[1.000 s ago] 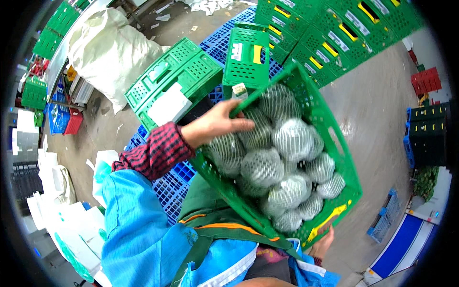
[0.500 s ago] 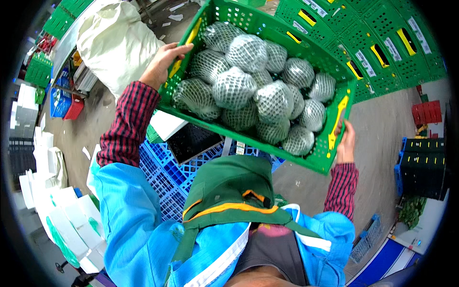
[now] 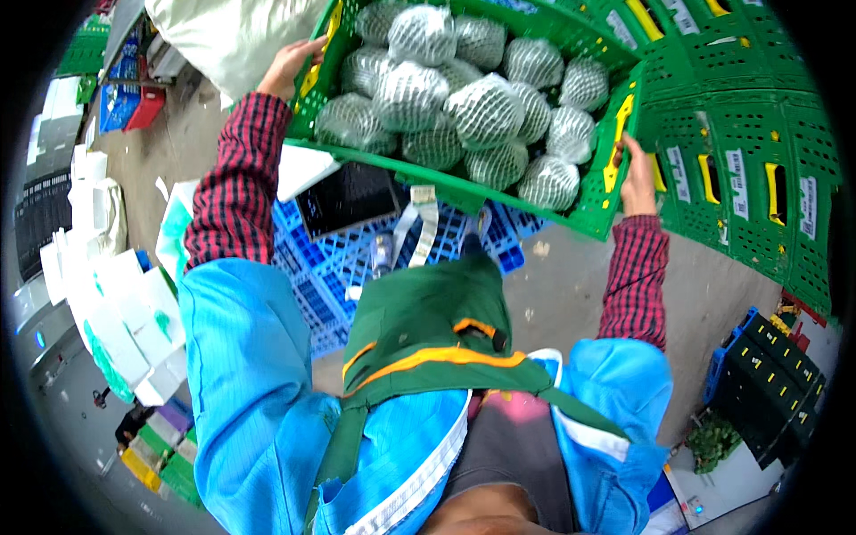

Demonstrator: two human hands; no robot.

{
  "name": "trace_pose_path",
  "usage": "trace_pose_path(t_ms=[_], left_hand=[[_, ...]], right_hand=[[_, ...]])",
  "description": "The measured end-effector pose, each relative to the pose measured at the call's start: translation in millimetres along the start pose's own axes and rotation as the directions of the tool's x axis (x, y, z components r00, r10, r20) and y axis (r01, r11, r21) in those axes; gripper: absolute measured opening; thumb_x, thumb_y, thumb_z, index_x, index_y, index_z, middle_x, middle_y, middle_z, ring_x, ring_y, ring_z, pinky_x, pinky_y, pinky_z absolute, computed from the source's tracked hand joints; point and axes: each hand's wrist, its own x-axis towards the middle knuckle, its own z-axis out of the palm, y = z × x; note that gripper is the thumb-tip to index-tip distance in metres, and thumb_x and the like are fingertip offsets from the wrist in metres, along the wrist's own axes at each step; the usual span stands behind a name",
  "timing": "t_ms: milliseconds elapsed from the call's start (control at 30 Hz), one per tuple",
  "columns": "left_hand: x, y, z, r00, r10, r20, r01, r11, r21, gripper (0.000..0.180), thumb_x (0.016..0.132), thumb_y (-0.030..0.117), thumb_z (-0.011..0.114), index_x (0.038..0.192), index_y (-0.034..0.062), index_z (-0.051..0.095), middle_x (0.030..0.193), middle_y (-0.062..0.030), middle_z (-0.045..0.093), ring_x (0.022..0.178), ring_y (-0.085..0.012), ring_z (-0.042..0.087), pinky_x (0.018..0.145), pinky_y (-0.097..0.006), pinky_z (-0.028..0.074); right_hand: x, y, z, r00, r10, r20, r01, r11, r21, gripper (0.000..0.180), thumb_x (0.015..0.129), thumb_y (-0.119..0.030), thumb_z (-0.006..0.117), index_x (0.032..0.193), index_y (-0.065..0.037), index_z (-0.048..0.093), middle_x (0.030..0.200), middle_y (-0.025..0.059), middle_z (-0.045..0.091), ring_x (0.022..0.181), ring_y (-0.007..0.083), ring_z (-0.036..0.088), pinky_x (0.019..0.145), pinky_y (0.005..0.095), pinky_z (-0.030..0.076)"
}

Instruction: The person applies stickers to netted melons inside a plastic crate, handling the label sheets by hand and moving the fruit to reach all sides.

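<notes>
Held up ahead of me is a green perforated plastic crate [image 3: 428,172] with yellow handle pieces at its two ends. Several round items in white foam netting [image 3: 484,111] and clear wrap fill it; their kind is hidden by the wrapping. My left hand [image 3: 292,68] grips the left end beside its yellow handle. At the other end, my right hand [image 3: 636,178] has its fingers curled into the handle opening. The crate tilts, its right end lower in the picture.
Stacked green crates [image 3: 713,134] rise at the right. Below the held crate lie a blue pallet [image 3: 308,299], a black tray [image 3: 348,201] and paper label strips [image 3: 426,227]. White foam boxes [image 3: 134,321] pile up at the left; a large pale sack [image 3: 227,45] stands far left.
My hands and the crate have moved farther away, toward the top of the picture. The view has turned, bringing the stacked crates lower at the right. Both hands keep their hold.
</notes>
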Motion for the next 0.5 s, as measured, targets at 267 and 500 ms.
trace_pose_path(t_ms=[267,500], left_hand=[[-69,-6,21,0.841,0.387,-0.377,-0.43,0.902,-0.033,0.045,0.091,0.019,0.064,0.126,-0.0061,0.053,0.118,-0.0105,0.061,0.104,-0.0131,0.056,0.09,-0.025,0.044],[-183,-128,97,0.524,-0.098,-0.846,-0.409,0.842,-0.351,0.017,0.089,0.008,0.064,0.103,0.0006,0.059,0.099,-0.0079,0.063,0.084,-0.0138,0.06,0.074,-0.027,0.051]], right_hand=[[12,19,-25,0.993,0.027,-0.112,-0.037,0.995,-0.088,0.02,0.089,-0.017,0.066,0.097,0.0,0.058,0.082,0.0041,0.059,0.065,0.0088,0.049,0.058,0.0246,0.038],[2,19,-16,0.978,-0.077,-0.194,0.019,0.959,-0.283,0.024,0.086,-0.008,0.066,0.107,0.001,0.059,0.079,0.0024,0.06,0.065,0.0084,0.053,0.058,0.0236,0.041]])
